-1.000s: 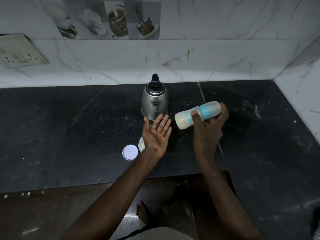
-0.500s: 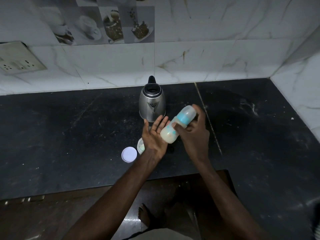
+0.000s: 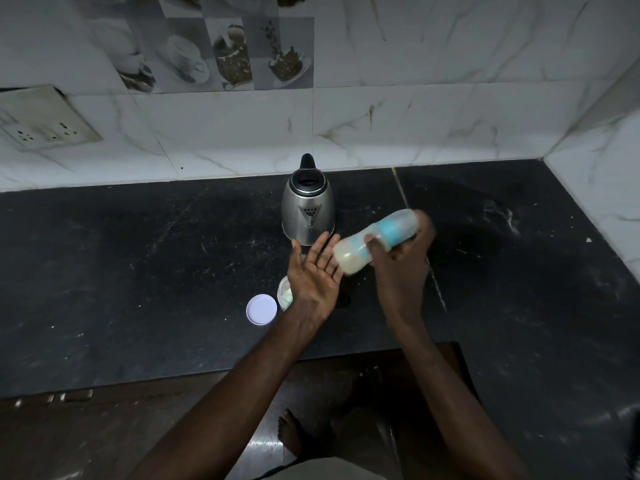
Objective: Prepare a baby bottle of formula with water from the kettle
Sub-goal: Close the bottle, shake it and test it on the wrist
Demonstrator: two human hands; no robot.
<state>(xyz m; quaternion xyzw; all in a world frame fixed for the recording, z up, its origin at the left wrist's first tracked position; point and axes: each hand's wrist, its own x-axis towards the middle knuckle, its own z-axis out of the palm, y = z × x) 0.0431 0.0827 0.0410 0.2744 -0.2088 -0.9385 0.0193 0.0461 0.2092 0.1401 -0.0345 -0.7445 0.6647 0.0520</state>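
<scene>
Nearest, well in front of the kettle [image 3: 308,209] and below the edge of the black stone surface [image 3: 138,271], a bare foot [image 3: 289,434] stands on the floor. On the surface, in front of the kettle and a little left, a round lavender lid [image 3: 261,309] lies flat just beside a small open tub [image 3: 284,293]. The left wrist half hides the tub, so its contents cannot be told. The left hand [image 3: 317,271] hovers palm up just in front of the kettle, fingers straight and slightly apart, holding nothing. To the kettle's front right, the right hand [image 3: 401,268] has its fingers clamped round the baby bottle [image 3: 374,244]. The bottle is tilted almost flat, its base at the left fingertips and its blue-collared, capped end pointing away to the right. Milky liquid fills the base half; the bottle is blurred. The steel kettle stands upright by the marble wall tiles, its top dark.
</scene>
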